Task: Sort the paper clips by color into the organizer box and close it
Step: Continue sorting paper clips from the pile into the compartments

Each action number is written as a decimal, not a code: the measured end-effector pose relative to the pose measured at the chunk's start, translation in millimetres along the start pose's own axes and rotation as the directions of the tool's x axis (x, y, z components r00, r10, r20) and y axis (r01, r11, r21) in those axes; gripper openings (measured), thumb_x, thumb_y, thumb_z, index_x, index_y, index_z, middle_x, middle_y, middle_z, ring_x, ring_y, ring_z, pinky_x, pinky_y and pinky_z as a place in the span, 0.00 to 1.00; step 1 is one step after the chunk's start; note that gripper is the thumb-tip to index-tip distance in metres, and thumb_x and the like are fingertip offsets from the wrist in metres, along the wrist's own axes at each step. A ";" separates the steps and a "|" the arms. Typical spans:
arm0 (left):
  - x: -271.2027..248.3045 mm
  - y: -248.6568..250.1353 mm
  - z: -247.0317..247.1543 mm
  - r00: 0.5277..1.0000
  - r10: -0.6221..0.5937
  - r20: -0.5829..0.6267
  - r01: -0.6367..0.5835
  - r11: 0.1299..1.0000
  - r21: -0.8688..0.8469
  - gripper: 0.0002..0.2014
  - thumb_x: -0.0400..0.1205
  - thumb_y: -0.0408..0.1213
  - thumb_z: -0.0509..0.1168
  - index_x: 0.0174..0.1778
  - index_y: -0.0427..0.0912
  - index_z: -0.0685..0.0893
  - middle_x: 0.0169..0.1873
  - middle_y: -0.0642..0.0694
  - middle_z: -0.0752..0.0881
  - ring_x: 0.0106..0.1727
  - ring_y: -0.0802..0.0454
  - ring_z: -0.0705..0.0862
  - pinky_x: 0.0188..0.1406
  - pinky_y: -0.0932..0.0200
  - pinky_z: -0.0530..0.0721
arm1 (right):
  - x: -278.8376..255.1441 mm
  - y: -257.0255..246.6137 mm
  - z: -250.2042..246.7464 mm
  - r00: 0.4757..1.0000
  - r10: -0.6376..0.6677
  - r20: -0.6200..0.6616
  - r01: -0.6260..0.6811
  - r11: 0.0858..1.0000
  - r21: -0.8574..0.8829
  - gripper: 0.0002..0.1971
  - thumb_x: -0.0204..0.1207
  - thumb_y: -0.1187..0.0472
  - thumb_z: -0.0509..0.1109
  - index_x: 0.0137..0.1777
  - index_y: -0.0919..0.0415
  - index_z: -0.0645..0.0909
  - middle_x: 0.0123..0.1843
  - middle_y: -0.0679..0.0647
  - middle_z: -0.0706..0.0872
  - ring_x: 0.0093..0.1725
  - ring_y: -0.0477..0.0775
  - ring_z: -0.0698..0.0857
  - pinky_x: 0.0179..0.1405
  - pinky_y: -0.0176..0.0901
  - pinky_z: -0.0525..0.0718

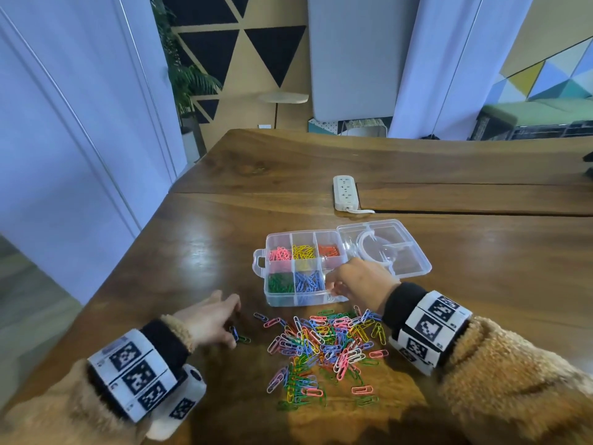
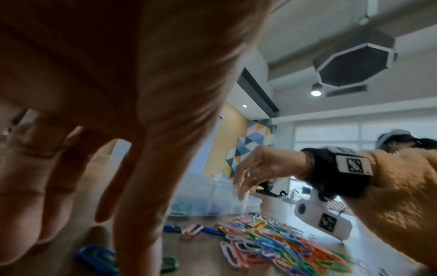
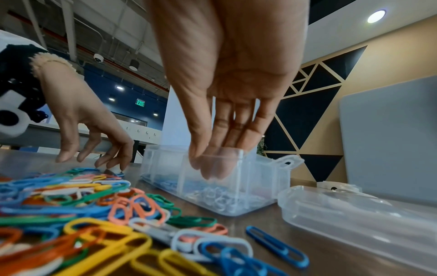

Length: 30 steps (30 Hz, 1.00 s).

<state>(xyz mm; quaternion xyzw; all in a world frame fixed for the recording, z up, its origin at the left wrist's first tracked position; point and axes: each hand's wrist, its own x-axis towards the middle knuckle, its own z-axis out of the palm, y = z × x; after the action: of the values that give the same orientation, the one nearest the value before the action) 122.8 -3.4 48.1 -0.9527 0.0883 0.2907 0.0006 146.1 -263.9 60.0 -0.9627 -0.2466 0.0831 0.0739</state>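
On the table: a clear plastic organizer box (image 1: 301,297) stands with its hinged lid (image 1: 385,248) laid open flat to the right.
Box shape: rectangular, six compartments in two rows, a small loop handle on the left end.
Far row: pink clips (image 1: 279,253), yellow clips (image 1: 303,251), orange-red clips (image 1: 329,250).
Near row: green clips (image 1: 281,282), blue clips (image 1: 309,281), and pale clips (image 3: 220,198) in the right-hand compartment.
Loose pile: mixed paper clips (image 1: 324,345), glossy coated wire loops in many colours, spread on the wood just in front of the box.
Right hand (image 1: 359,281): poised over the near right compartment, fingers (image 3: 227,149) straight, close together and pointing down into it; nothing visibly held.
Left hand (image 1: 211,319): left of the pile, fingers spread and loosely bent, tips at the tabletop by a blue clip (image 1: 235,333) and a green clip (image 1: 244,339); I cannot tell whether they are touching them.
Sleeves: tan fleece with black cuffs and white marker bands.
Surface: dark polished wooden table (image 1: 449,316), grain visible, with a white power strip (image 1: 345,192) beyond the box.
Room: a wall of black triangles, white panels, a potted plant (image 1: 189,88).
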 end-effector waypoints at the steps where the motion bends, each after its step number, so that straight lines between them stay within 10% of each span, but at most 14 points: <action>1: -1.0 4.5 2.6 1.000 0.003 0.005 -0.003 1.000 0.000 0.33 0.76 0.49 0.72 0.73 0.46 0.65 0.63 0.45 0.70 0.62 0.51 0.76 0.59 0.58 0.78 | -1.2 0.9 0.9 1.000 -0.001 0.000 0.001 1.000 -0.010 0.12 0.81 0.62 0.61 0.61 0.53 0.80 0.58 0.54 0.83 0.58 0.55 0.82 0.53 0.43 0.79; 7: -8.2 39.0 10.6 0.997 0.069 0.046 -0.070 0.997 0.019 0.49 0.65 0.51 0.79 0.75 0.39 0.59 0.66 0.41 0.65 0.67 0.46 0.71 0.67 0.52 0.76 | -25.8 7.3 3.1 0.979 -0.186 -0.081 0.188 0.982 0.019 0.14 0.79 0.58 0.65 0.64 0.54 0.77 0.63 0.48 0.76 0.61 0.50 0.79 0.58 0.44 0.80; 14: -8.6 85.4 22.4 0.992 0.123 -0.002 -0.123 0.991 0.045 0.51 0.63 0.50 0.81 0.73 0.34 0.58 0.69 0.36 0.62 0.68 0.37 0.73 0.68 0.44 0.76 | -30.5 2.3 21.7 0.944 -0.058 0.324 0.140 0.962 -0.234 0.45 0.65 0.40 0.73 0.77 0.58 0.58 0.66 0.56 0.69 0.65 0.59 0.74 0.56 0.55 0.78; 21: 9.2 96.5 14.2 0.959 0.263 -0.103 -0.272 0.959 -0.085 0.40 0.73 0.43 0.75 0.77 0.38 0.63 0.73 0.40 0.72 0.74 0.46 0.71 0.73 0.55 0.68 | -14.1 -18.0 28.8 0.970 -0.115 0.212 0.113 0.993 0.021 0.24 0.74 0.60 0.71 0.69 0.59 0.71 0.63 0.58 0.75 0.61 0.60 0.79 0.57 0.50 0.77; 23: 9.2 94.7 4.3 0.953 0.279 -0.117 -0.293 0.949 -0.118 0.34 0.75 0.41 0.74 0.76 0.40 0.68 0.71 0.44 0.77 0.71 0.50 0.75 0.69 0.60 0.72 | -7.7 -16.9 22.6 0.976 -0.109 0.188 0.104 0.994 0.037 0.21 0.75 0.63 0.70 0.68 0.59 0.75 0.62 0.59 0.81 0.61 0.59 0.80 0.59 0.48 0.77; 27: 2.4 82.2 -2.4 0.945 0.264 -0.194 -0.315 0.895 -0.315 0.23 0.79 0.34 0.70 0.70 0.46 0.76 0.55 0.48 0.86 0.39 0.58 0.87 0.29 0.69 0.84 | -7.8 -7.4 11.9 0.988 -0.053 0.145 0.031 0.989 0.148 0.14 0.73 0.63 0.72 0.59 0.61 0.83 0.53 0.60 0.88 0.53 0.54 0.85 0.58 0.42 0.80; 30: -4.4 68.0 -1.9 0.926 0.211 -0.312 -0.357 0.757 -0.547 0.15 0.81 0.30 0.67 0.62 0.49 0.81 0.52 0.48 0.86 0.39 0.54 0.90 0.26 0.61 0.87 | -14.8 -5.3 5.3 0.996 -0.040 0.081 0.022 0.977 0.211 0.12 0.71 0.62 0.75 0.54 0.61 0.87 0.48 0.59 0.90 0.45 0.50 0.86 0.46 0.30 0.77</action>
<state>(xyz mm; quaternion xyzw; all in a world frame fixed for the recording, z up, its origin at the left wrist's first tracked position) 108.7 -69.7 55.5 -0.9066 0.1367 0.1872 -0.3527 129.8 -266.0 57.6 -0.9412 -0.2543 0.1485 0.1657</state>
